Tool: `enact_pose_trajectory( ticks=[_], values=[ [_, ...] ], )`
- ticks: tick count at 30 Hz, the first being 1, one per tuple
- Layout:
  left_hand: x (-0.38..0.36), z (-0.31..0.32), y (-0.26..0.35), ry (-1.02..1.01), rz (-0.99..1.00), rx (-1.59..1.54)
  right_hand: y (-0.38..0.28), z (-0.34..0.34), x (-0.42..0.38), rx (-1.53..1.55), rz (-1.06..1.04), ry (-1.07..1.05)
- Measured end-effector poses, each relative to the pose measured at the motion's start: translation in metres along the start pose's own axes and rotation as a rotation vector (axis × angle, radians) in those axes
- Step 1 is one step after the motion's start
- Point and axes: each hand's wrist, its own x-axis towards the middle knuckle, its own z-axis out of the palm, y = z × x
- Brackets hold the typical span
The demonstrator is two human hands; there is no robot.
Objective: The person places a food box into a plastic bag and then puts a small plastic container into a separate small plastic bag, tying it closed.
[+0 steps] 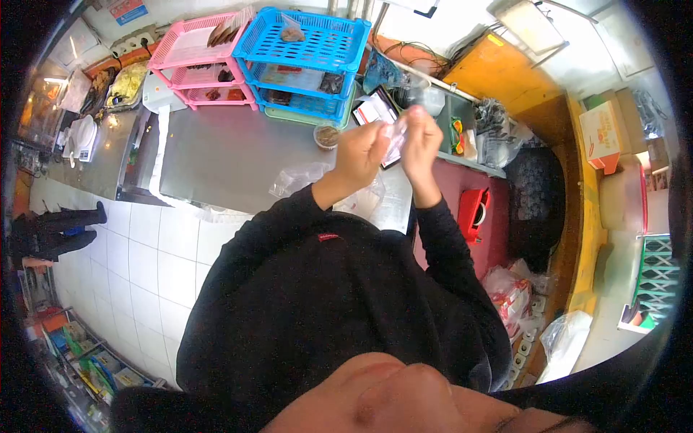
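My left hand [357, 155] is closed, thumb up, above the near side of the metal counter. Beside it, my right hand [420, 148] is raised with its fingers bent together. Between the fingertips of both hands stretches a small piece of clear plastic [394, 134], which looks like a little bag; its contents, if any, cannot be made out. Just left of my left hand stands a round clear tub [326, 136] of brown, grainy stuff. Crumpled clear plastic bags [296, 177] lie on the counter below my forearm.
A blue tiered basket rack [307, 47] and a pink one [195, 61] stand at the back of the metal counter [216, 155]. A red tape dispenser [473, 215] sits on the reddish surface at right. A kitchen scale [81, 137] is far left. Another person's legs [61, 227] show there.
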Motion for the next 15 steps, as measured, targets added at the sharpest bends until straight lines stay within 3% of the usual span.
enact_pose_trajectory(
  ticks=[1, 2, 5, 11, 13, 14, 15],
  values=[
    [0.002, -0.001, -0.001, -0.003, -0.001, -0.003, -0.008, -0.011, 0.000, 0.027, 0.018, 0.027],
    [0.004, -0.001, 0.000, 0.035, -0.040, -0.044, -0.019, -0.018, 0.000, -0.048, -0.109, 0.030],
    [0.012, -0.010, 0.014, 0.008, -0.007, -0.060, -0.045, -0.023, -0.016, 0.168, -0.015, -0.020],
    [0.004, -0.012, 0.031, -0.003, -0.153, -0.333, -0.064, -0.024, -0.017, 0.141, -0.057, 0.075],
    [0.009, -0.019, 0.029, -0.135, 0.040, -0.417, -0.065, -0.024, -0.017, 0.095, -0.075, 0.098],
    [0.009, -0.022, 0.031, -0.136, 0.040, -0.417, -0.062, -0.023, -0.017, 0.081, -0.101, 0.127],
    [0.010, -0.026, 0.034, -0.196, -0.143, -0.743, -0.060, -0.022, -0.017, 0.067, -0.126, 0.155]
  ],
)
